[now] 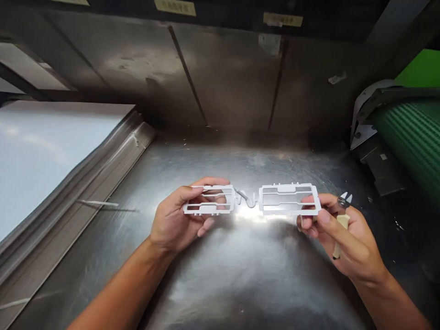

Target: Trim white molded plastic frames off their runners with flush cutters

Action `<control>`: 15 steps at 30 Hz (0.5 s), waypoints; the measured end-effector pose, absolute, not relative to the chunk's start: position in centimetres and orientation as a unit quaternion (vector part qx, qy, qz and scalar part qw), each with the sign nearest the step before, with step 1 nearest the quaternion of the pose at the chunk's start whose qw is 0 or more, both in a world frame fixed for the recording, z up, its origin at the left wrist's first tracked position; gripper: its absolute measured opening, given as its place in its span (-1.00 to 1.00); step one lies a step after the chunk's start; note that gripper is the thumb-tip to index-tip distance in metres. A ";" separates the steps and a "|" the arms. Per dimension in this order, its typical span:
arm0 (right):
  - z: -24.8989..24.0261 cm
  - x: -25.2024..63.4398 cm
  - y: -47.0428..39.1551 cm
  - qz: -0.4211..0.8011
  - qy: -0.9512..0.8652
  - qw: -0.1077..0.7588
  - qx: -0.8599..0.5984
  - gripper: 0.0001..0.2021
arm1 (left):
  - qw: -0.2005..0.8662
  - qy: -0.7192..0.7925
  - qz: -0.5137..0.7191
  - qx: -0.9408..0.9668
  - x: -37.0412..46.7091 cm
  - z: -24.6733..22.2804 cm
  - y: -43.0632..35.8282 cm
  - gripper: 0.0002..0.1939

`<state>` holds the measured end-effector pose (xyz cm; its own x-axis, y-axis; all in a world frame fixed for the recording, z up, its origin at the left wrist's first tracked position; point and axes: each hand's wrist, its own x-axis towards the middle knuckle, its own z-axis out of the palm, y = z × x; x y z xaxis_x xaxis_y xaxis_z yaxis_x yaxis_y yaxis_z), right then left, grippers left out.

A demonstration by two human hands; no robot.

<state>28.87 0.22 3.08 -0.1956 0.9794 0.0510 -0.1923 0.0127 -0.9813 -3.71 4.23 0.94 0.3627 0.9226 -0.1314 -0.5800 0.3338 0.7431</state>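
Observation:
Two white plastic frames with thin crossbars are held up above the metal table, joined in the middle by a curved white sprue. My left hand grips the outer end of the left frame, thumb on top and fingers behind. My right hand pinches the outer end of the right frame between thumb and fingers. Cutting nippers with cream handles also rest in my right hand, their jaws pointing up and away from the frames.
A stack of white sheets fills the left side, with a thin white strip by its edge. To the right stands a green ribbed conveyor belt. A metal wall closes off the back of the metal table.

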 end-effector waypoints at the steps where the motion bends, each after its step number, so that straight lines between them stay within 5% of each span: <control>1: 3.1 28.8 0.2 0.590 -0.502 0.497 -0.391 -0.77 | 0.775 0.281 0.486 0.291 -3.7 0.8 4.2 -0.60; 15: 3.5 29.4 0.4 0.614 -0.450 0.487 -0.428 -0.77 | 0.818 0.288 0.446 0.222 -2.8 0.2 3.8 -0.27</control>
<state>29.36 0.36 3.47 -0.1594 0.9833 -0.0881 -0.2121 -0.1212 -0.9697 -2.77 3.79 0.20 0.4364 0.8576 -0.2721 -0.6016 0.5031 0.6205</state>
